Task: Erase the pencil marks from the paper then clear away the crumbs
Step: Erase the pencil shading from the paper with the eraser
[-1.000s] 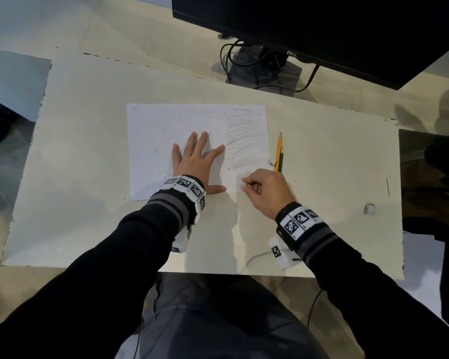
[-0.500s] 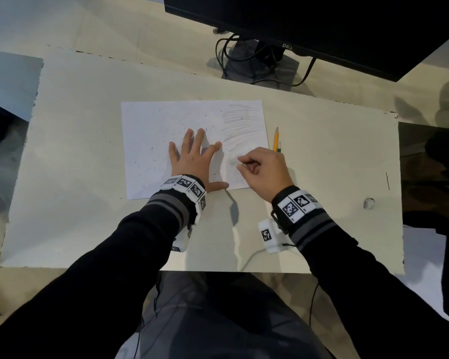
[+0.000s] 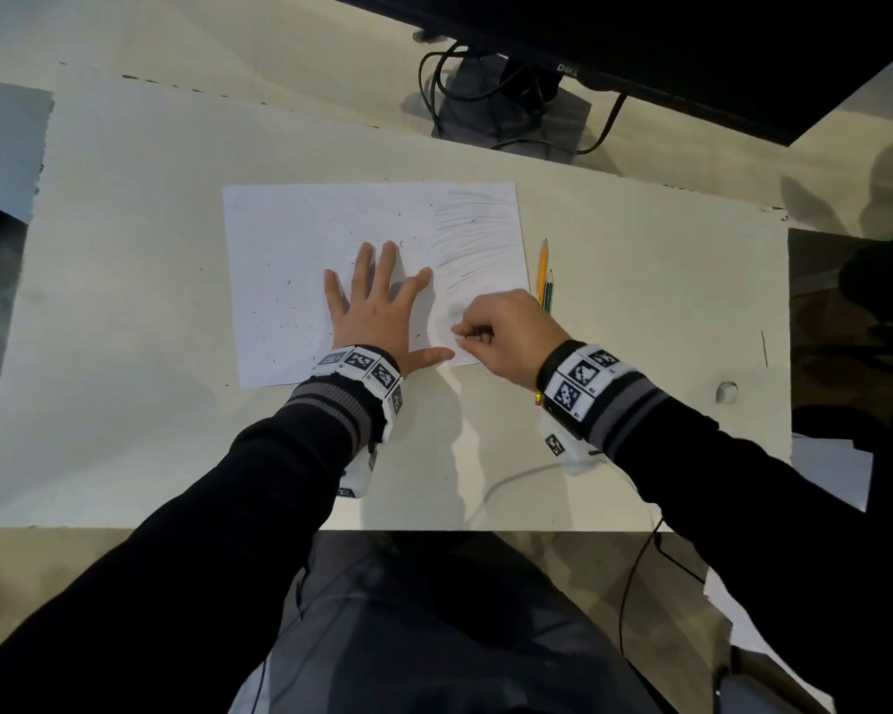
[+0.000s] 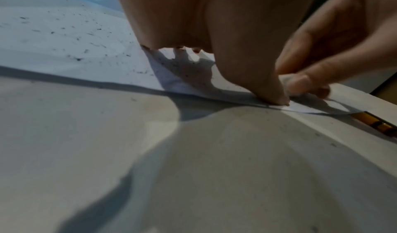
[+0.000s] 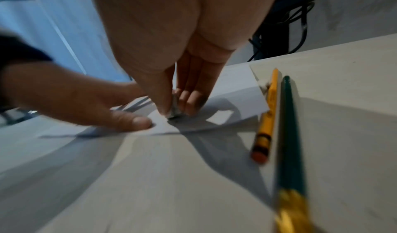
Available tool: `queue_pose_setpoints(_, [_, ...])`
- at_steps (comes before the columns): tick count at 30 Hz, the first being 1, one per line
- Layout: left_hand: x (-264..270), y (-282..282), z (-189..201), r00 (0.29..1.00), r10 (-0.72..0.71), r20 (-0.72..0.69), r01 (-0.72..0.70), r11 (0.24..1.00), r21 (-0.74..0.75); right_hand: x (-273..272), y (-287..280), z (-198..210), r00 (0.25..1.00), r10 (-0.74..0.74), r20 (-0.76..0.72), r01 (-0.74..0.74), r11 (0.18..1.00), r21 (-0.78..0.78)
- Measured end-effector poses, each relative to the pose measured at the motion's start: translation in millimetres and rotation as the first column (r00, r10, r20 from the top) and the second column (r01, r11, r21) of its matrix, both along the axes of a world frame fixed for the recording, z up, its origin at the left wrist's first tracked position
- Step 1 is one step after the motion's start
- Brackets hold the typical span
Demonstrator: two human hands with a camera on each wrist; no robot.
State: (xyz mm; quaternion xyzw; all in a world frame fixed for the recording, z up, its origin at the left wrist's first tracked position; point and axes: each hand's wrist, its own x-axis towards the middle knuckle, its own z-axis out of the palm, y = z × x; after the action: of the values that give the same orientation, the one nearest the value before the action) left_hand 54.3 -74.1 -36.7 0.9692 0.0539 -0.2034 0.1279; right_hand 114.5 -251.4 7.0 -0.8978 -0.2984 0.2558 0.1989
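My left hand (image 3: 377,311) lies flat on the paper (image 3: 300,260); my right hand (image 3: 506,334) pinches the eraser (image 5: 174,108), rubbing; next, marks (image 3: 478,234) at 12 o'clock

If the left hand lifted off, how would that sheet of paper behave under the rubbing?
Probably it would slide or buckle: the paper is thin, and its near corner already curls up beside the yellow pencil. The left hand lies flat on it while the right hand rubs with the eraser.

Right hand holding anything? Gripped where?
The right hand pinches a small eraser by its upper sides between thumb and fingertips; its lower end presses the paper.
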Motion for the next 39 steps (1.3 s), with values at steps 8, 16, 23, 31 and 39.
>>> queue_pose_setpoints(8, [1.2, -1.3, 1.8, 1.000, -0.004, -0.022, 0.004, 1.000, 0.015, 16.3, 6.8, 4.7, 0.999, 0.022, 0.039, -0.022, 1.000, -0.002])
queue_pose_setpoints(16, [2.0, -1.5, 1.6, 1.000, -0.007, -0.026, 0.007, 1.000, 0.022, 6.6, 3.4, 13.2, 0.989, 0.148, 0.013, -0.147, 0.986, -0.083])
queue_pose_setpoints(23, [0.9, -1.5, 0.1, 1.000, -0.003, -0.015, 0.003, 1.000, 0.027, -8.6, -7.0, -1.3, 0.997, 0.067, -0.025, -0.068, 0.997, -0.028])
queue_pose_setpoints(31, [1.4, -1.8, 4.9, 0.999, -0.012, -0.041, 0.013, 1.000, 0.027, 4.5, 8.6, 0.6, 0.998, -0.033, 0.054, 0.029, 0.998, 0.064])
queue_pose_setpoints(39, [3.3, -0.9, 6.6, 0.998, -0.046, -0.052, 0.050, 0.997, 0.064, -6.1, -22.5, 6.3, 0.999, -0.015, -0.041, 0.015, 1.000, 0.008])
